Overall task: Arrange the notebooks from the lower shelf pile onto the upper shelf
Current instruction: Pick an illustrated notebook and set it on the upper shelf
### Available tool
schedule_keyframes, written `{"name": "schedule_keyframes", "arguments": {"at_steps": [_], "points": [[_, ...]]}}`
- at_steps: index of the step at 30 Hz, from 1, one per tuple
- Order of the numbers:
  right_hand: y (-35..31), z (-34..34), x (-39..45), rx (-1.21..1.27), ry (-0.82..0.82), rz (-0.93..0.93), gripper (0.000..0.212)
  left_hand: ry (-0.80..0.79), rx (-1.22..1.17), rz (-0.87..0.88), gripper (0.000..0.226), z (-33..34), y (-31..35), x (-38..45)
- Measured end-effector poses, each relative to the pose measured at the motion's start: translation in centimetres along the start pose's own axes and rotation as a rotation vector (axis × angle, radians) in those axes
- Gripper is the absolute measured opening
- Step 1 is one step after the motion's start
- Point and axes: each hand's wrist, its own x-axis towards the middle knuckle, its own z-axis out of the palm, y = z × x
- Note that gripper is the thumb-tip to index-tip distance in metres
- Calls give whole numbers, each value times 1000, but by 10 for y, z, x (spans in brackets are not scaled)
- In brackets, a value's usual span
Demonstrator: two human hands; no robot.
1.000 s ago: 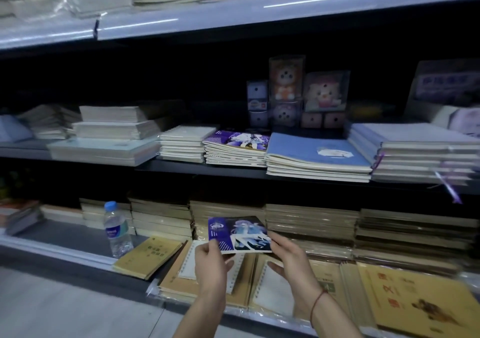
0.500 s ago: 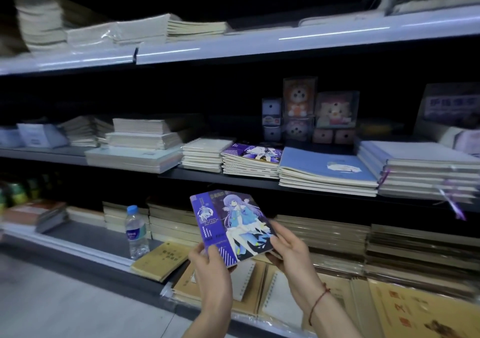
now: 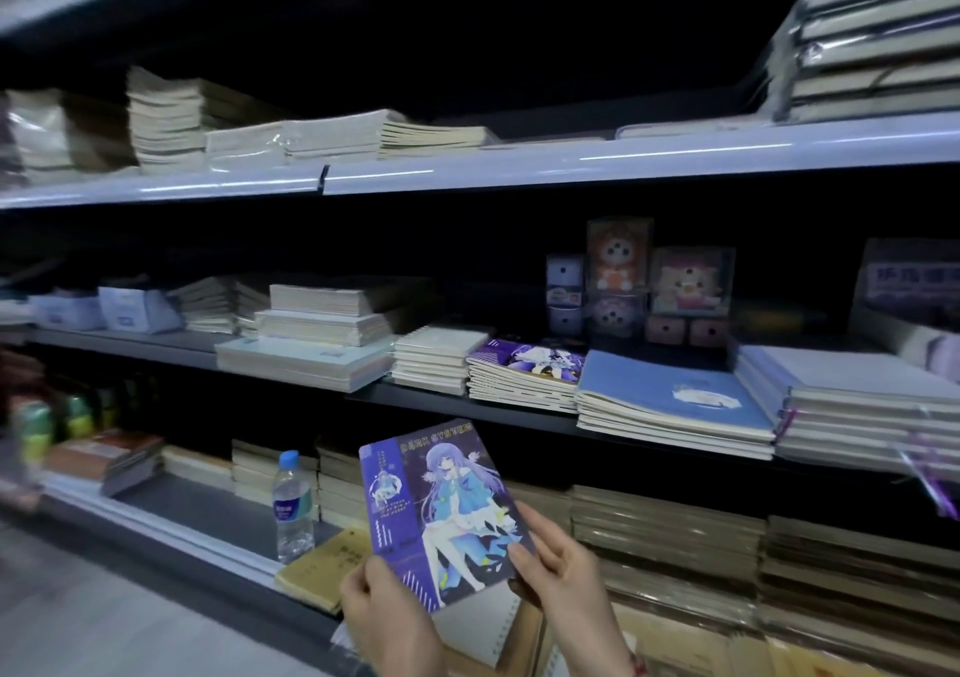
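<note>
Both left hand and right hand grip purple notebook upright, cover facing camera, top tilted left.

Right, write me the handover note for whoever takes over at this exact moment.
Left hand: grips the bottom-left corner of the purple notebook.
Right hand: grips its lower right edge. The notebook is held in the air, cover facing the camera, in front of the lower shelf.
Matching purple stack sits on the shelf above, between a white stack and a blue stack.
Done: one notebook lifted from the lower shelf.
Left: lay it on the purple stack, then check the lower pile for more; only spiral pads and tan covers show there now.
Water bottle stands on the lower shelf, to the left.
</note>
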Motion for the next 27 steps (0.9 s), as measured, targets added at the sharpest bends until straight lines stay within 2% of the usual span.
{"name": "schedule_keyframes", "arguments": {"at_steps": [4, 7, 9, 11, 14, 18, 24, 27], "points": [[-1, 5, -1, -68, -15, -1, 34, -33, -5, -47, 59, -5, -4, -14], [-6, 11, 1, -92, -46, -46, 36, -24, -29, -1, 23, -3, -15, -10], [-12, 14, 3, -91, -66, -107, 37, 6, -52, 56, 19, -6, -8, -12], [-20, 13, 4, -66, -59, -171, 39, 5, -167, 24, 21, -4, 1, -7], [-29, 7, 5, -17, -15, -254, 41, -195, -285, 29, 32, 3, 10, -4], [-36, -8, 8, 46, 109, -308, 39, -494, -228, 110, 39, 15, 15, -2], [-48, -28, 18, 114, 224, -325, 38, -693, -123, 292, 37, 46, 50, -4], [-59, -32, 24, 139, 264, -345, 45, -745, -75, 383, 35, 61, 67, -2]]}}
